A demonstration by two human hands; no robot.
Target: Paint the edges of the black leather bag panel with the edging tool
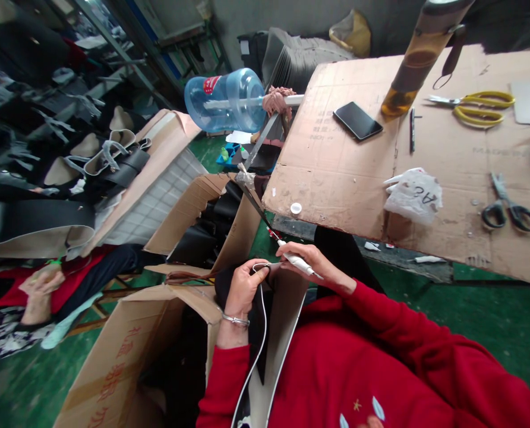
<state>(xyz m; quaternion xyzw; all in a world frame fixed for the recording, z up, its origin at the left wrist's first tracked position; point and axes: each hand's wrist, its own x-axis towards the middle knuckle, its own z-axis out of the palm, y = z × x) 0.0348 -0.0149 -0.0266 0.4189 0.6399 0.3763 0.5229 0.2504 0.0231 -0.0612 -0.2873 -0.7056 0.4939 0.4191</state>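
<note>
My right hand (312, 263) is closed around an awl-like tool with a white handle (298, 263). Its thin metal tip points up and to the left. Close beside it, my left hand (243, 288) pinches a white thread (264, 321), which loops at the thumb and runs down past the wrist. A short stretch of thread leads from the left fingertips toward the right hand. Beneath both hands stands a black leather piece with a pale lining (285, 315), upright against my lap. Its upper edge is partly hidden by the fingers.
A cardboard-covered table (336, 166) bears a phone (357, 120), yellow scissors (483, 109), black scissors (510, 208), a plastic bag (414, 195) and a tea bottle (419, 59). Cardboard boxes (126, 351) stand left. A blue water jug (224, 100) lies beyond; a co-worker's hand (42, 288) shows far left.
</note>
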